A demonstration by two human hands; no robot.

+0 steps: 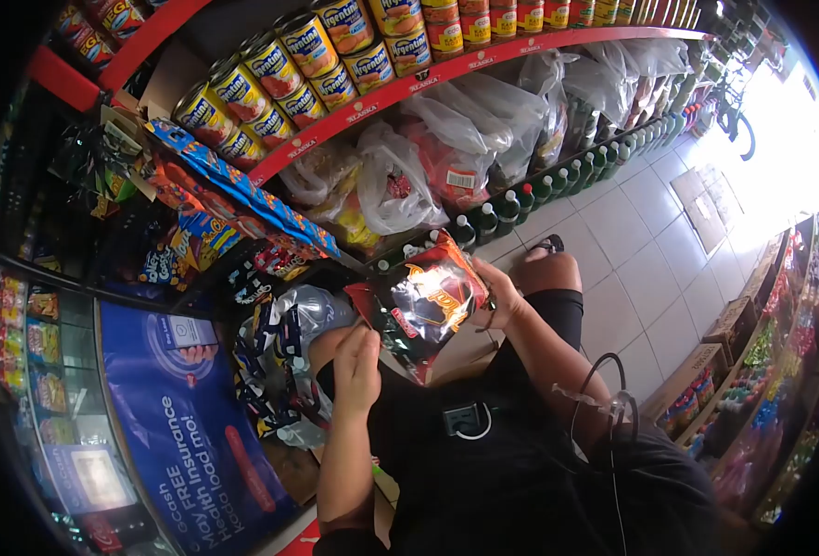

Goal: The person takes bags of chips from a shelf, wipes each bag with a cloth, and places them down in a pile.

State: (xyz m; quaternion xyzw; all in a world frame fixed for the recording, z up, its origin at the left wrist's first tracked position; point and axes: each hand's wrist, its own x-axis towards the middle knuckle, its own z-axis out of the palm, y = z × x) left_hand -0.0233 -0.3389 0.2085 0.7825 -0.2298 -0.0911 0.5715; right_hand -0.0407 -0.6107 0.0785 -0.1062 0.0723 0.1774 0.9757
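Note:
A shiny red and dark snack bag (423, 306) is held up in front of my body, between both hands. My left hand (358, 366) is closed on the bag's left edge, its fingertips pinching the foil. On the opposite side, my right hand (499, 295) grips the bag's right edge, with the thumb along the side. The bag looks puffed, and light glares off its front. Below it are my dark clothes with a buckle (466, 420).
Stacked cans (303, 56) line a red-edged shelf (363, 109). Under it are plastic bags (395, 181) and green bottles (489, 221). Hanging snack packs (233, 185) and a blue banner (187, 417) are at the left. Cardboard (708, 206) lies on the tiled floor (627, 255); stocked racks (771, 371) stand right.

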